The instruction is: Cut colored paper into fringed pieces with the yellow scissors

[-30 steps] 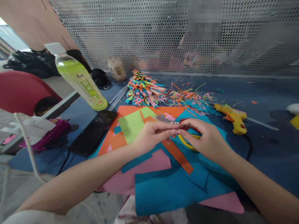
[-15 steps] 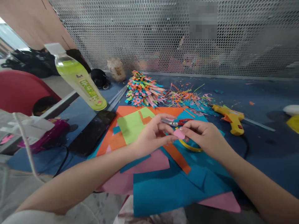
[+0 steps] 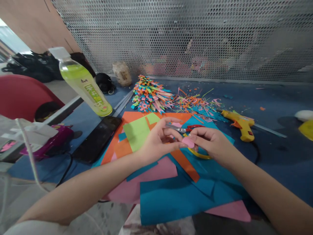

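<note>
A small rounded piece of pink paper is pinched between the thumb and fingers of my right hand. My left hand meets its left edge with thumb and fingertips, its other fingers curled. Just beyond and below both hands are scissors with metal blades and red and yellow handles, partly covered by my fingers. Under the hands lie coloured paper sheets: blue, lime green, pink and orange.
A many-coloured paper cone stands at the back, beside shredded paper scraps. A yellow glue gun lies right. On the left are a drink bottle, a black phone and a purple device with cables. A perforated metal panel borders the table.
Almost nothing differs. The pink paper piece has turned slightly in my fingers, and the whole view has shifted a little.
</note>
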Demonstrator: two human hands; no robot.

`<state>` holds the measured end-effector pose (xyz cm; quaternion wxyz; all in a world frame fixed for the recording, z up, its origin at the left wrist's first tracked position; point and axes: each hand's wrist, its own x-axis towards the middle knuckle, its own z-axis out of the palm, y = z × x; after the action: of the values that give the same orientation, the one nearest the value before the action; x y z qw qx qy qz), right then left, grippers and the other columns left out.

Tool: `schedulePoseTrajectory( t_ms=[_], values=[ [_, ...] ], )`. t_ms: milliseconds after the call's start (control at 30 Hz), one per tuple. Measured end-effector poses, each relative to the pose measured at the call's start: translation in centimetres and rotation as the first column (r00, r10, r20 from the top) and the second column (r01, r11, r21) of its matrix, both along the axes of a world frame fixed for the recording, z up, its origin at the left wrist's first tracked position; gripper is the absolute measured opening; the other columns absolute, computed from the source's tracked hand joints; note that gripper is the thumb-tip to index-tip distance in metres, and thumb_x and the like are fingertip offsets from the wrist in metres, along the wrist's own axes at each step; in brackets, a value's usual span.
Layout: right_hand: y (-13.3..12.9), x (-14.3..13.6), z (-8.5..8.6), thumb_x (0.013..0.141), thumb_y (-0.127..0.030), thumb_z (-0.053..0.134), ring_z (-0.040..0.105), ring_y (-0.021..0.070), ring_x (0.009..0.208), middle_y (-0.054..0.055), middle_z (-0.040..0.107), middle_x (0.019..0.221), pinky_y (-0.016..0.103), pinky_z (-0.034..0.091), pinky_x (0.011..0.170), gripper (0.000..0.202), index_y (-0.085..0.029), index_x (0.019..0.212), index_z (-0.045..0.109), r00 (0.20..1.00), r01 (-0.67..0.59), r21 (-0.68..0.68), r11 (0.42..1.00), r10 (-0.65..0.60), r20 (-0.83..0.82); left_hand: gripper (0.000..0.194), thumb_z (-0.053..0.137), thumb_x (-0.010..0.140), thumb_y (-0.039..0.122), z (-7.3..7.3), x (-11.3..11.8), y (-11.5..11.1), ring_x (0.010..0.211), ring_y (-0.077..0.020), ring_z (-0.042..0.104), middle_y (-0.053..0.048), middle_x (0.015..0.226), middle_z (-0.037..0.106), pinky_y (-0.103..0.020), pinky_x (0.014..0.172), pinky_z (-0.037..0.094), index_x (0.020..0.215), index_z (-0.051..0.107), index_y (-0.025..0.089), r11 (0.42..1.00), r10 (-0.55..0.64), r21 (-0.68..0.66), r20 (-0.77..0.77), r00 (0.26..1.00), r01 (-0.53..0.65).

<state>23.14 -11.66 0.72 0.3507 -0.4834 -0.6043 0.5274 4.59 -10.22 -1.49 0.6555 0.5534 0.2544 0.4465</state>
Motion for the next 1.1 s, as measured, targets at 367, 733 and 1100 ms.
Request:
schedulePoseTrajectory(
  t_ms=[367,733,1100],
  values=[
    [0.35,0.57,0.24,0.081,-0.051,0.059,0.053,0.0129,0.056,0.001,0.060,0.063,0.029,0.045,0.058,0.033,-0.021,0.068,0.063,0.992,-0.053,0.005,0.999,0.053,-0.111,0.042,0.079,0.071,0.028,-0.09,-0.10,0.25,0.065,-0.0094,0.060,-0.001,0.078,0.067,-0.020,0.056,0.048,0.104,0.055,0.018,0.998,0.038,-0.046,-0.015,0.999,-0.038],
    [0.37,0.22,0.37,0.072,-0.048,0.073,0.047,0.0095,0.053,-0.004,0.053,0.058,0.024,0.039,0.052,0.031,-0.020,0.067,0.061,1.000,-0.001,0.094,0.996,0.000,0.010,0.039,0.078,0.073,0.023,-0.35,-0.20,0.05,0.077,-0.0100,0.061,0.000,0.080,0.062,-0.020,0.068,0.048,0.104,0.056,0.019,0.999,0.031,0.018,-0.091,0.995,-0.029],
    [0.15,0.40,-0.07,0.081,-0.040,0.066,0.056,0.0132,0.066,0.000,0.063,0.072,0.025,0.046,0.063,0.022,-0.020,0.071,0.063,0.972,-0.053,0.267,0.962,-0.012,0.235,0.046,0.078,0.071,0.029,-0.03,-0.28,0.18,0.079,-0.0136,0.065,0.002,0.075,0.062,-0.023,0.069,0.049,0.110,0.055,0.018,0.998,0.026,-0.056,-0.213,0.977,-0.039]
  ],
)
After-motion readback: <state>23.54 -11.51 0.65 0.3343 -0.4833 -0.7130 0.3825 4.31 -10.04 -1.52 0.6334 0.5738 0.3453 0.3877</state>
